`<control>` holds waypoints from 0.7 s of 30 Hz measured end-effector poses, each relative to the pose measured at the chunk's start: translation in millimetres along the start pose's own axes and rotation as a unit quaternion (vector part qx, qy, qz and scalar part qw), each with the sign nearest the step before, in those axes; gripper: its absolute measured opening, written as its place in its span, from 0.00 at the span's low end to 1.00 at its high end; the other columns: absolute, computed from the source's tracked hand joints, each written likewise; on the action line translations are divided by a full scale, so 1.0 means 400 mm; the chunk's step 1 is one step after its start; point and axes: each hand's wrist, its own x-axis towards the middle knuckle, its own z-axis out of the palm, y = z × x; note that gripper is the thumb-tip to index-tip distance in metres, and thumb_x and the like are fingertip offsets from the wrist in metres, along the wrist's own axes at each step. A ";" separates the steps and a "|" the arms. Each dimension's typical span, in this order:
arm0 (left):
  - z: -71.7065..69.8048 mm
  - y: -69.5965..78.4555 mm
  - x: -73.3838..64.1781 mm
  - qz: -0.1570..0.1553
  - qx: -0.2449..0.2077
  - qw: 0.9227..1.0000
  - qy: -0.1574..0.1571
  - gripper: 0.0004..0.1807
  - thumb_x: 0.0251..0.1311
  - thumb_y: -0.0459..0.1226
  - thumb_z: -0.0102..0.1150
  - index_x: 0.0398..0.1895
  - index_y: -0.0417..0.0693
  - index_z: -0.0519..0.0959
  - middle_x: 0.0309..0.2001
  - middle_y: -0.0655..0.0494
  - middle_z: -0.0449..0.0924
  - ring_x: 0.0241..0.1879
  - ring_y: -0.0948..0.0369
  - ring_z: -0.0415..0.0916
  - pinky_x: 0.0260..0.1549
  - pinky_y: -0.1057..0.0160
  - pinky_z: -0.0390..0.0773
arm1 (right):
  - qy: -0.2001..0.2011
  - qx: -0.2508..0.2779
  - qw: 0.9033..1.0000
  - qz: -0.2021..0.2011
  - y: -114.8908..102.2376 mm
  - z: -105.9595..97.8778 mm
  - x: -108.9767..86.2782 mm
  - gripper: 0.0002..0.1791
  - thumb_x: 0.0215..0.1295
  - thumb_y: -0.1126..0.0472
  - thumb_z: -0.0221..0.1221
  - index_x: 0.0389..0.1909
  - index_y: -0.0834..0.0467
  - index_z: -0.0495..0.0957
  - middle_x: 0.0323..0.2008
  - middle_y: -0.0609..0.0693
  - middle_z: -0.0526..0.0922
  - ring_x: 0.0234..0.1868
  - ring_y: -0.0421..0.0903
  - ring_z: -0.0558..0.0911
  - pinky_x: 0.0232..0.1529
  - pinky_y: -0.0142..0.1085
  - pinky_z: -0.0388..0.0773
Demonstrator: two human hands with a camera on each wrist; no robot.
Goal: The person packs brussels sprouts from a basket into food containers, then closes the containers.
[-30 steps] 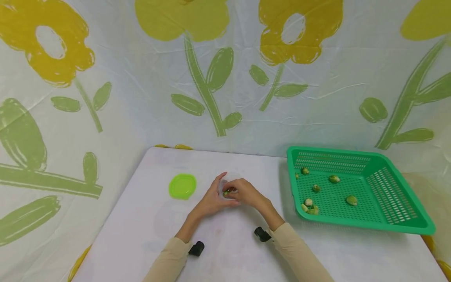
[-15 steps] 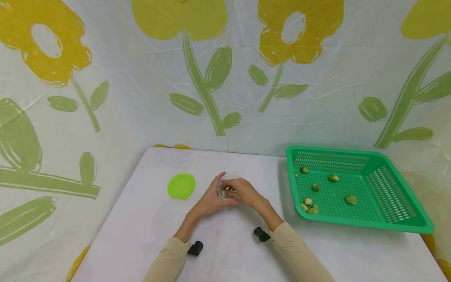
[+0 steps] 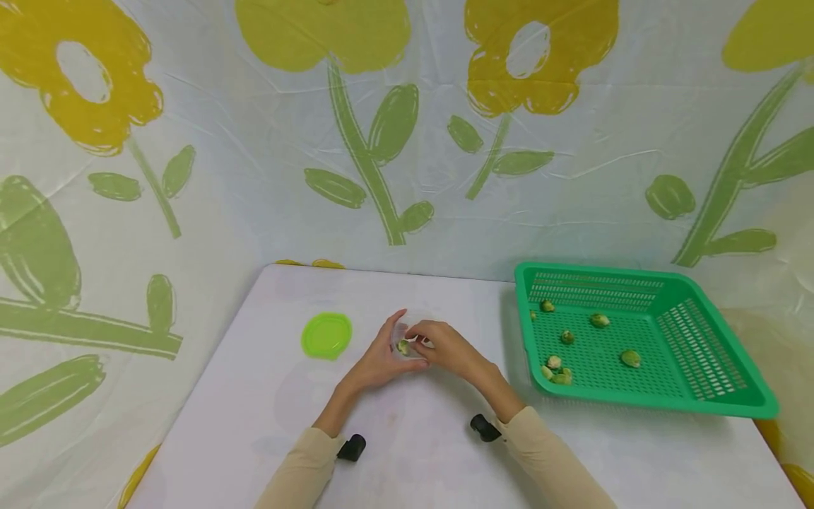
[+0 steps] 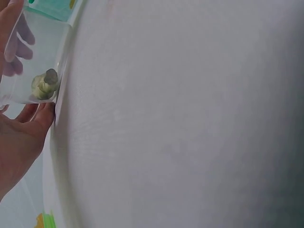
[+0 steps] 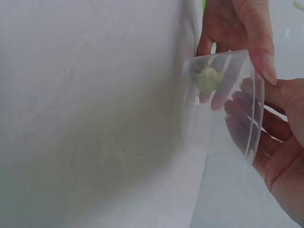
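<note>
A pale green sprout [image 5: 207, 79] lies at the bottom of a clear tub [image 5: 209, 128], close to the wall on the side held by the left hand [image 3: 384, 359]. That hand's grip is curved around the outside of the tub, holding it, with the thumb along the near side and the sprout just inside the plastic. The right hand [image 3: 448, 348] reaches over the rim; its grip is loosely bent, with fingertips inside the tub, above and apart from the sprout, and holding nothing.

The sprout is small and rounded, with overlapping leaves and a blunt, darker stalk end. The tub is smooth, thin, see-through plastic, with a round mouth facing up, a ridged rim and sides that taper towards the base.

To the left of the hands, a bright green plastic lid [image 3: 326, 336] lies flat, rounded with a small tab. To the right stands a large green basket [image 3: 699, 339], rectangular, with flared, slotted walls and a mesh base. At least 7 more sprouts [image 3: 631, 358] are scattered in it, some clustered in the near left corner.

Everything is on a smooth white surface [image 3: 394, 459]. Both arms wear beige sleeves [image 3: 553, 452]. Behind hangs a creased white sheet [image 3: 591, 191] printed with big yellow flowers.
</note>
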 end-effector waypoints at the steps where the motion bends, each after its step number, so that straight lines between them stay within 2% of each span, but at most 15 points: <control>1: 0.000 0.001 0.000 -0.001 0.003 1.000 0.001 0.63 0.51 0.40 0.81 0.84 0.53 0.47 0.80 0.42 0.49 0.78 0.47 0.48 0.71 0.34 0.52 | 0.001 -0.002 1.000 0.000 -0.003 -0.004 -0.002 0.09 0.68 0.73 0.63 0.47 0.68 0.84 0.44 0.58 0.87 0.43 0.50 0.86 0.47 0.39 0.83; 7: 0.001 0.000 -0.001 -0.014 0.024 1.000 -0.001 0.62 0.50 0.48 0.82 0.83 0.59 0.48 0.78 0.45 0.56 0.77 0.49 0.54 0.71 0.38 0.56 | 0.005 -0.012 1.000 0.001 -0.018 -0.033 -0.022 0.09 0.68 0.72 0.63 0.48 0.69 0.84 0.44 0.58 0.87 0.43 0.50 0.86 0.48 0.41 0.83; 12: 0.003 0.000 -0.001 -0.031 0.026 0.999 -0.005 0.64 0.49 0.54 0.81 0.83 0.63 0.47 0.77 0.46 0.57 0.77 0.51 0.55 0.72 0.40 0.56 | 0.017 -0.032 0.999 -0.009 -0.024 -0.062 -0.043 0.09 0.68 0.72 0.64 0.48 0.67 0.84 0.43 0.57 0.87 0.44 0.51 0.86 0.48 0.41 0.83; 21: 0.003 0.007 -0.002 -0.027 0.033 0.999 0.004 0.63 0.49 0.52 0.82 0.83 0.60 0.48 0.78 0.43 0.55 0.75 0.50 0.57 0.70 0.39 0.59 | 0.068 -0.072 0.995 -0.034 -0.025 -0.122 -0.080 0.09 0.66 0.71 0.67 0.46 0.65 0.84 0.42 0.56 0.87 0.44 0.53 0.85 0.48 0.46 0.83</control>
